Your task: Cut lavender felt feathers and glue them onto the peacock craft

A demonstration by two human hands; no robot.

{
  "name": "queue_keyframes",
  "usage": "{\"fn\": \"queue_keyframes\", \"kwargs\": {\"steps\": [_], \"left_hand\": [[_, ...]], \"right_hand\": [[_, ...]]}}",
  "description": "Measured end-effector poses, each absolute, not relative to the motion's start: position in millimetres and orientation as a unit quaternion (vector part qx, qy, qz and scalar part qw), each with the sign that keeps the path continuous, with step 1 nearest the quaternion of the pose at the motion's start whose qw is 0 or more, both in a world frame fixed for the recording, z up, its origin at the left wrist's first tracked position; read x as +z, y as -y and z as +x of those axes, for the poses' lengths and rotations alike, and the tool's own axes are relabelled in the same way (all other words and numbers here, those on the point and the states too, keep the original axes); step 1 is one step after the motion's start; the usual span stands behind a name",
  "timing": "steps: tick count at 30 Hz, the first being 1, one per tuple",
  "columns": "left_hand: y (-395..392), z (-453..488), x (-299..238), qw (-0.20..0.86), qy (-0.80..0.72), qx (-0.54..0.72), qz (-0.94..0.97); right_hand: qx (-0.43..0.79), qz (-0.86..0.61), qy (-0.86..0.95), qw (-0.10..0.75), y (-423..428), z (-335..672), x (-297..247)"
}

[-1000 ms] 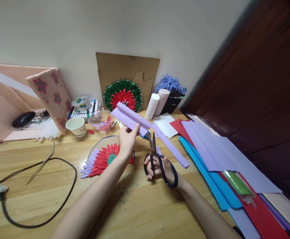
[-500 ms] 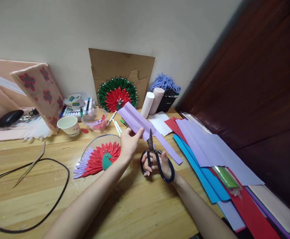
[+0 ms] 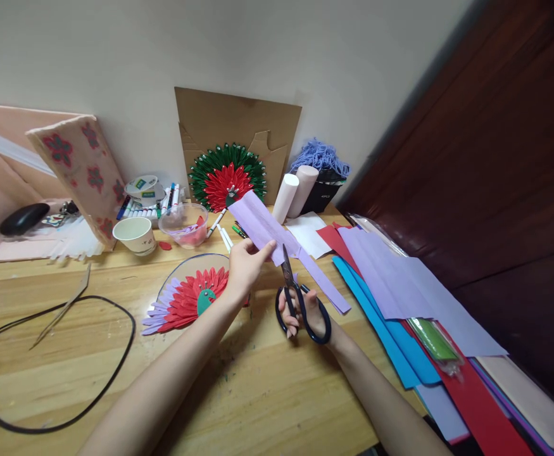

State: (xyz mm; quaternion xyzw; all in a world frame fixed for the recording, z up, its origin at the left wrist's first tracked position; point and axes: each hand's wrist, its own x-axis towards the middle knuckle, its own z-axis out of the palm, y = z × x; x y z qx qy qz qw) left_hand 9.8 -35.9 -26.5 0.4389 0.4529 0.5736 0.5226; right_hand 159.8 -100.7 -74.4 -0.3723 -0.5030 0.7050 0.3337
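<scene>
In front of the cardboard (image 3: 236, 117), the left hand (image 3: 249, 266) pinches the paper (image 3: 259, 220), whose long axis slants from far left to near right. The scissors (image 3: 287, 274) point away toward the cardboard, handles held in the right hand (image 3: 300, 311), fingers curled.

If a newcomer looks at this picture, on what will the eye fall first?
Most likely on the green-and-red rosette, upright at the back before the cardboard. Then the middle, where the left hand holds purple paper and the right hand the scissors at its edge. Left of the hands lies the red-and-purple fan.
</scene>
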Motion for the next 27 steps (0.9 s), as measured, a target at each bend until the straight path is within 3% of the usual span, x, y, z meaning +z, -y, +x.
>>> {"fn": "queue_keyframes", "kwargs": {"steps": [12,27], "left_hand": [[23,-7,-21,0.563,-0.449,0.528,0.451],[27,2,-31,0.530,-0.427,0.520,0.517]], "right_hand": [[0.628,-0.414,0.579,0.314,103,162,-67],[0.727,-0.363,0.478,0.333,102,155,-70]]}}
